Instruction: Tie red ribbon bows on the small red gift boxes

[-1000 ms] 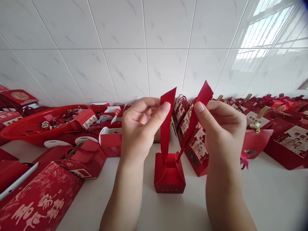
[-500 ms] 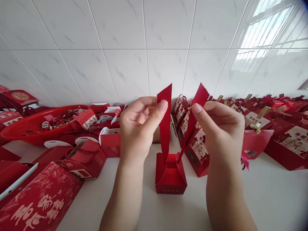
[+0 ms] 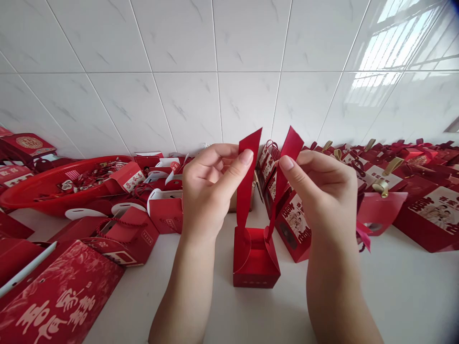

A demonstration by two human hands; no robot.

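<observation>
A small red gift box stands upright on the white table, its top partly open. Two red ribbon ends rise from its sides. My left hand pinches the left ribbon end between thumb and fingers, its slanted tip sticking up above the thumb. Between the thumb and fingers of my right hand is the right ribbon end. Both ribbon ends stay apart, stretched upward over the box. The fingertips behind the ribbon are partly hidden.
At left, a red plastic basket holds small packets, with red boxes around it. A large red box with white lettering lies front left. Rows of red gift boxes fill the right, before a tiled wall.
My hands have moved slightly closer together, bringing the two ribbon ends nearer each other. The box has shifted slightly to the right, and its top looks a little wider open.
</observation>
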